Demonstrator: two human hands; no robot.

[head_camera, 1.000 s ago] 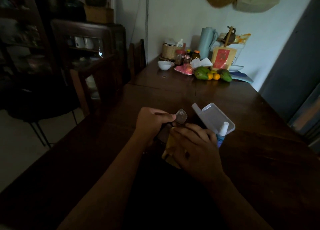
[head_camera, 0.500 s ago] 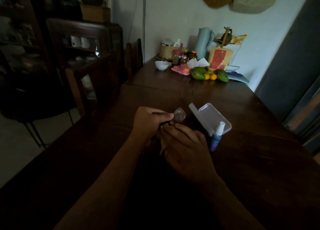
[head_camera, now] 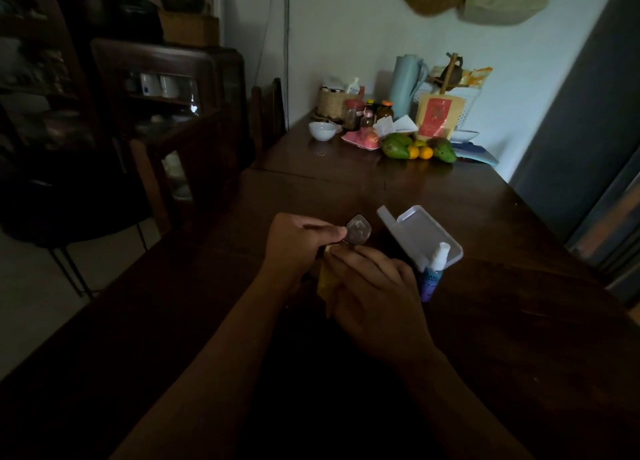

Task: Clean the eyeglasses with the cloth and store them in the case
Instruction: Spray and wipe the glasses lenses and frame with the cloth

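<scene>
Head view: open case [head_camera: 420, 238], contents indiscernible.

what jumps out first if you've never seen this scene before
The two hands meet at the middle of the dark table: the left hand holds the glasses with one lens catching light, and the right hand presses a yellow cloth against them. Just right of them lies the open clear case with a spray bottle standing in front of it. At the far end, bright fruit sits among jars by the wall.

yellow cloth [head_camera: 325, 281], clear case [head_camera: 420, 238], blue bottle [head_camera: 430, 281]
</scene>
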